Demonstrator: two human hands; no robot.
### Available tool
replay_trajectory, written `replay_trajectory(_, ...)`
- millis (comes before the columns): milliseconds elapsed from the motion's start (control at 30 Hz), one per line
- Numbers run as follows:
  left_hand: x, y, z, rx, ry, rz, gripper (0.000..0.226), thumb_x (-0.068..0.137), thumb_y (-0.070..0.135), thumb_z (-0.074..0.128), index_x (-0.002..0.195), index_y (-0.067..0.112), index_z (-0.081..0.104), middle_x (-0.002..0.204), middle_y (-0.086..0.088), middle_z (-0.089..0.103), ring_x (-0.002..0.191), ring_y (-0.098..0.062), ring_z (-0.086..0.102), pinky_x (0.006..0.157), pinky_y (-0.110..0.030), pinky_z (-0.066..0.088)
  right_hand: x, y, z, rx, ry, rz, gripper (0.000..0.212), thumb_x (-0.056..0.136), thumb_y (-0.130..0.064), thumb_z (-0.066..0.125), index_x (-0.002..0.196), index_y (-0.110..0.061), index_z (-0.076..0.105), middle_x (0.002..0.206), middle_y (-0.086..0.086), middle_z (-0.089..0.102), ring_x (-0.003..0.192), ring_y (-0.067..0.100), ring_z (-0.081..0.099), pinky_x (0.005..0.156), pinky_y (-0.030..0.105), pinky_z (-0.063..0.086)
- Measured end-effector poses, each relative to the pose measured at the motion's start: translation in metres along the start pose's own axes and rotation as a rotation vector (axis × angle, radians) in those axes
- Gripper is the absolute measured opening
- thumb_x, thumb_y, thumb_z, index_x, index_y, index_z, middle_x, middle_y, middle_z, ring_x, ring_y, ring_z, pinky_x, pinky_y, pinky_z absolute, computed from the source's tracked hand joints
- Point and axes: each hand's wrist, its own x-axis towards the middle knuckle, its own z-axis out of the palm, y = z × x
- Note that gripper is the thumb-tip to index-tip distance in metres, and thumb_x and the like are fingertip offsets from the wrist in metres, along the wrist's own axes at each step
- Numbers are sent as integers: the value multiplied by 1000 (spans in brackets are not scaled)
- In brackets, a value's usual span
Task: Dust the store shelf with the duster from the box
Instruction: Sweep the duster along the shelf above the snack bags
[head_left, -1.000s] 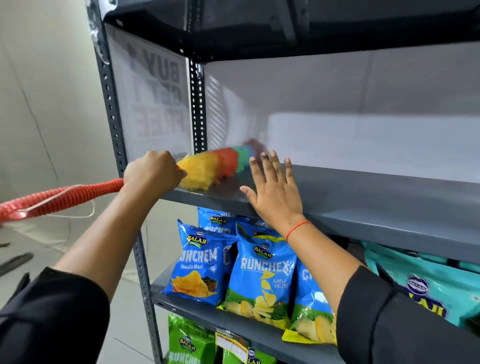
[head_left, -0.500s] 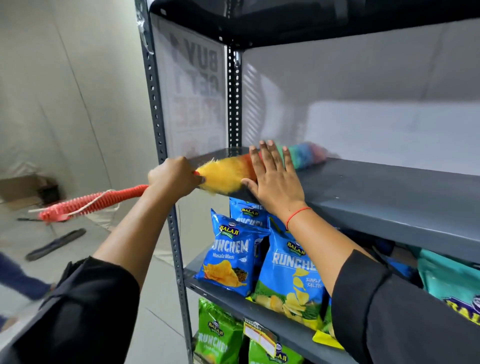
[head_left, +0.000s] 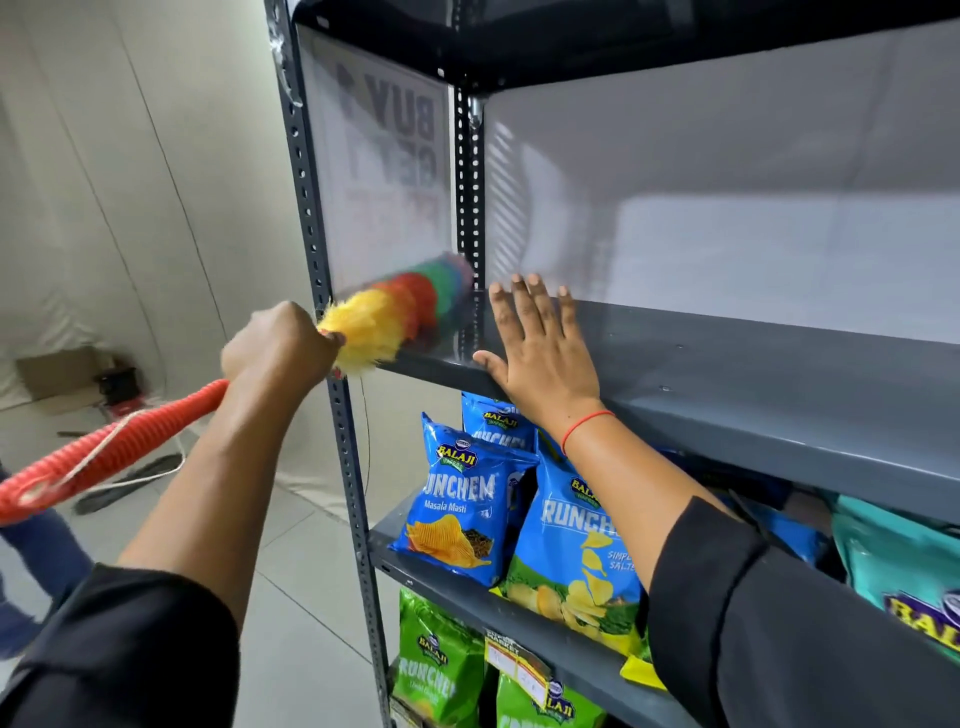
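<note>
A grey metal shelf (head_left: 753, 374) runs across the right half of the view at hand height. My left hand (head_left: 283, 345) is shut on the duster (head_left: 400, 312), just below its fluffy head, which is yellow, red, green and blue and lies blurred on the shelf's left end by the corner post. The duster's ribbed red handle (head_left: 114, 447) trails down to the lower left with a white loop cord. My right hand (head_left: 540, 348) rests flat on the shelf, fingers spread, just right of the duster head and holding nothing.
Blue snack bags (head_left: 462, 499) stand on the shelf below, green bags (head_left: 436, 670) lower still, teal bags (head_left: 904, 561) at right. A perforated grey post (head_left: 332, 364) frames the left side. A cardboard box (head_left: 57, 374) lies on the floor at far left. A blue trouser leg (head_left: 36, 561) shows at lower left.
The duster head has swept back from behind my right hand to the shelf's left corner. My right hand stays flat on the shelf. The view has shifted left.
</note>
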Motion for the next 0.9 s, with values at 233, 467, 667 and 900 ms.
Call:
replay_trajectory(233, 1, -17, -4, 18, -106, -32, 48, 80, 51, 62, 68, 4, 61, 79, -14, 67, 73, -32, 64, 70, -35, 50, -4, 2, -2, -100, -5, -75, 75, 94, -58, 17, 142, -9, -14, 155, 14, -1, 141, 28, -8, 104, 47, -18)
replay_trajectory(467, -22, 17, -12, 13, -117, 188, 43, 80, 49, 62, 67, 8, 60, 59, -6, 49, 63, -29, 55, 59, -29, 41, -17, 9, -8, -116, -14, -40, 74, 95, -56, 19, 143, -9, -13, 155, 15, 0, 141, 28, -7, 104, 48, -19)
replay_trajectory(667, -45, 55, 3, -95, -311, 674, 32, 81, 47, 63, 72, 19, 75, 55, 2, 60, 50, -14, 53, 53, -29, 47, -33, 17, -30, -42, 217, -140, 63, 91, -51, 26, 140, -11, 30, 145, 15, 37, 134, 31, 31, 108, 52, 17)
replay_trajectory(900, -45, 83, 30, -137, -302, 708, 42, 82, 48, 61, 69, 9, 71, 71, -11, 69, 67, -27, 62, 61, -35, 50, -56, 61, -48, -29, 265, -25, 65, 90, -49, 32, 139, -7, 31, 143, 17, 39, 133, 35, 30, 106, 57, 16)
